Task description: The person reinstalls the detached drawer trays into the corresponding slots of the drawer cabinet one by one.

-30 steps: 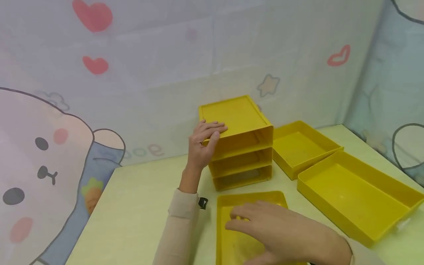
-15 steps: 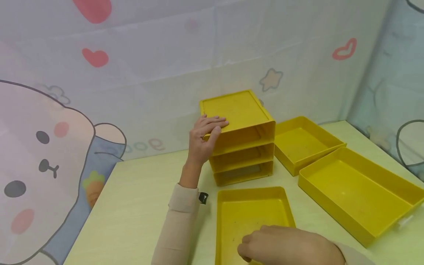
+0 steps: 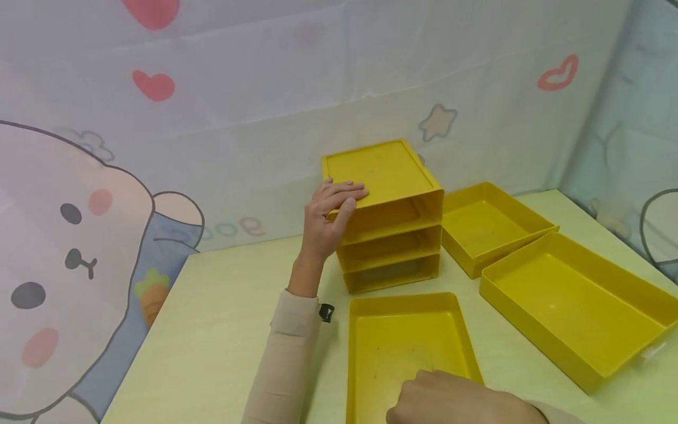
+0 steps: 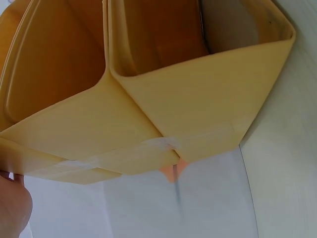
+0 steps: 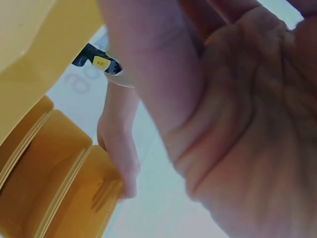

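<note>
A yellow cabinet (image 3: 389, 235) with three bare slots stands against the backdrop. My left hand (image 3: 331, 209) rests on its top at the front left corner, fingers stretched over the top and thumb at the front edge. In front of the cabinet a yellow drawer (image 3: 402, 335) lies on the table, its near end hidden. My right hand (image 3: 450, 403) is over the drawer's near right part with fingers bent downward. The right wrist view shows my palm (image 5: 257, 134) and thumb beside the drawer's yellow wall (image 5: 44, 54); my fingertips are hidden, so I cannot tell whether they grip it.
Two more yellow drawers lie to the right, a rear one (image 3: 489, 224) beside the cabinet and a nearer one (image 3: 574, 306). The pale table (image 3: 212, 335) extends left. A printed cloth backdrop (image 3: 254, 106) rises behind.
My right hand has moved down and back towards the drawer's near end, its spread fingers now bent. My left hand keeps its place on the cabinet. The head view has tilted slightly down.
</note>
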Demonstrator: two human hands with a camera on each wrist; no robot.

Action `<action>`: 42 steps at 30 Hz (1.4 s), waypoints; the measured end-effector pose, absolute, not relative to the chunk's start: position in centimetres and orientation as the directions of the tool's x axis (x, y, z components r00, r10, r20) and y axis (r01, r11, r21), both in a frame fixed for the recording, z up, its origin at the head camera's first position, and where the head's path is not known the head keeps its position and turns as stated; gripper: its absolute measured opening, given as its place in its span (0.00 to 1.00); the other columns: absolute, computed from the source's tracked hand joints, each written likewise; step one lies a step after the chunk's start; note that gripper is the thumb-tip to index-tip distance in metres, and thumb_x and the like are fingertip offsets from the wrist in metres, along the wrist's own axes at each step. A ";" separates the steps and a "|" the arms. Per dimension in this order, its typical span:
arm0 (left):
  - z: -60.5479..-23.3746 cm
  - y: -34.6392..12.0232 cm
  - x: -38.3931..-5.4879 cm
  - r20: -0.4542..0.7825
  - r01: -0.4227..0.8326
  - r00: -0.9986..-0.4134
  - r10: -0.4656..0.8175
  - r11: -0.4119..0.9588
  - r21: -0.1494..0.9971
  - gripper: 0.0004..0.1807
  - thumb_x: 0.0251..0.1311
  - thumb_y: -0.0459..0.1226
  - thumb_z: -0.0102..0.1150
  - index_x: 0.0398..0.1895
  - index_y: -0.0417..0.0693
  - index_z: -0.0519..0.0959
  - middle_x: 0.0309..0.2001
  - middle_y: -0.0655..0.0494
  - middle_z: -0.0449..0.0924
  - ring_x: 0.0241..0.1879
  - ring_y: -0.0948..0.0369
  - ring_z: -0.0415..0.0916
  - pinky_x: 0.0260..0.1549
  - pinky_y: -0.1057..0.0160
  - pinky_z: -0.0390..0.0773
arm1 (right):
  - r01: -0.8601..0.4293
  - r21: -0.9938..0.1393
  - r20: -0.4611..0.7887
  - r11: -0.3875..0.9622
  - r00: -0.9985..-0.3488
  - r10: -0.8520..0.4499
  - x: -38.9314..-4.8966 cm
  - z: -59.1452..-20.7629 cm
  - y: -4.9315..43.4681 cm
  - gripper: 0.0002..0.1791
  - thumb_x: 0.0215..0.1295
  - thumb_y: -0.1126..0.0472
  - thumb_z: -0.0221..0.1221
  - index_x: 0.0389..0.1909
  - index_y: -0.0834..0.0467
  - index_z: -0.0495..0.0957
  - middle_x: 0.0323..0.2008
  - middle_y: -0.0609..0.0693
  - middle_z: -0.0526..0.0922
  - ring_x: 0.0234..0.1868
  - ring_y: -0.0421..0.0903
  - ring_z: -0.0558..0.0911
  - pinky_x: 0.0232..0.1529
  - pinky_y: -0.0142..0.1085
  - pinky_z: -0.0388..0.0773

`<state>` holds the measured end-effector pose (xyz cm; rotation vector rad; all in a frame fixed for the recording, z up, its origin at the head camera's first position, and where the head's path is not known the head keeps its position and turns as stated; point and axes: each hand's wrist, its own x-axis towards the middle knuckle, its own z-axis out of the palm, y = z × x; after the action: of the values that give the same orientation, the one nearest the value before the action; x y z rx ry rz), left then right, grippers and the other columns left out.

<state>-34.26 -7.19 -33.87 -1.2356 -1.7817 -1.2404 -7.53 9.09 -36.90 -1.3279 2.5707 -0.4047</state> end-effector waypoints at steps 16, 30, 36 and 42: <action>-33.8 -7.1 -34.2 0.866 0.928 -0.371 0.337 0.112 0.354 0.16 0.76 0.36 0.54 0.49 0.41 0.91 0.53 0.43 0.90 0.60 0.47 0.81 0.78 0.40 0.59 | -0.754 -0.232 -0.036 0.615 -0.625 -0.780 -7.5 -36.8 10.0 0.19 0.70 0.48 0.63 0.18 0.45 0.74 0.15 0.33 0.61 0.15 0.31 0.60 0.16 0.25 0.54; -33.9 -6.9 -33.9 0.869 0.926 -0.377 0.320 0.112 0.361 0.15 0.74 0.34 0.55 0.48 0.39 0.91 0.52 0.41 0.89 0.59 0.44 0.81 0.78 0.39 0.59 | -0.730 -0.252 -0.013 0.635 -0.654 -0.756 -7.8 -36.7 10.3 0.26 0.72 0.39 0.60 0.16 0.46 0.72 0.14 0.33 0.56 0.15 0.32 0.56 0.16 0.27 0.53; -33.9 -6.9 -34.0 0.864 0.924 -0.381 0.329 0.114 0.364 0.17 0.75 0.37 0.53 0.48 0.39 0.91 0.52 0.42 0.89 0.59 0.46 0.80 0.78 0.41 0.58 | -0.708 -0.220 -0.022 0.671 -0.684 -0.729 -7.8 -36.8 10.2 0.17 0.65 0.53 0.66 0.18 0.46 0.74 0.15 0.34 0.62 0.16 0.33 0.60 0.19 0.27 0.57; -33.9 -7.0 -33.9 0.855 0.919 -0.393 0.338 0.108 0.380 0.16 0.75 0.36 0.54 0.49 0.39 0.91 0.53 0.42 0.89 0.61 0.46 0.79 0.80 0.44 0.56 | -0.719 -0.172 -0.001 0.674 -0.684 -0.730 -8.0 -36.8 10.1 0.13 0.61 0.59 0.67 0.19 0.44 0.77 0.15 0.33 0.66 0.17 0.33 0.62 0.20 0.27 0.59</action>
<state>-33.92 -7.03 -33.91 -1.2245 -1.8070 -1.2803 -7.95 10.09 -36.81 -1.2178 2.8098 -0.2422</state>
